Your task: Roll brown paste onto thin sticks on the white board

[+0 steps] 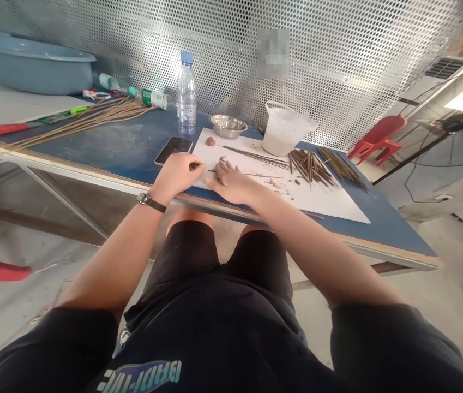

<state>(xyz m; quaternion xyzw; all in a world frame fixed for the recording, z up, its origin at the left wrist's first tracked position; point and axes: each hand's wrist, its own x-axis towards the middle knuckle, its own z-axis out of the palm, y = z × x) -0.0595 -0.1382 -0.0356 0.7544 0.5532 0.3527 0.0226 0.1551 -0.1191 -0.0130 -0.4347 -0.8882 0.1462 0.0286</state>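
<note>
My left hand (172,176) pinches a thin sliver (197,165) between its fingertips, while my right hand (231,184) lies open, its fingers pinning a brown-coated stick (251,174) to the white board (329,204), seemingly to steady it, near the front edge of the desk (382,234).

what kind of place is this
Probably a small craft workshop: a blue-topped workbench holds short brown sticks on a white board, a perforated metal screen stands behind it, and the floor is concrete.
</note>
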